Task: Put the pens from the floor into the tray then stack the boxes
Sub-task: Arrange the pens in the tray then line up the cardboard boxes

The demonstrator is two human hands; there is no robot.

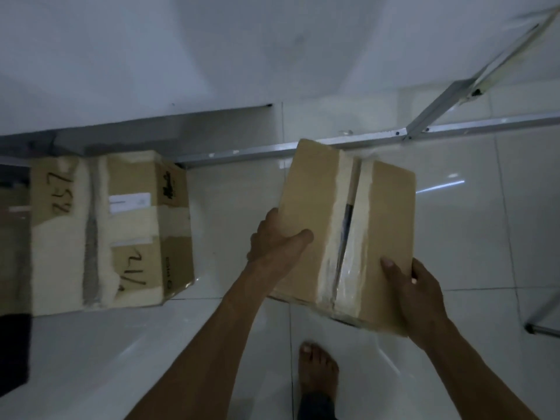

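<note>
I hold a brown cardboard box point(312, 207) with a taped, slightly split top seam, tilted above the white tiled floor. My left hand point(274, 234) grips its left side, thumb on top. My right hand point(415, 286) grips its near right corner. A larger taped cardboard box point(127, 225) with handwritten numbers and a white label stands on the floor to the left, against the wall. No pens or tray are in view.
A metal frame point(424, 128) runs along the floor behind the held box, with a leg point(542, 325) at the right. My bare foot point(318, 371) stands below the box. A dark object point(13, 353) lies at the left edge.
</note>
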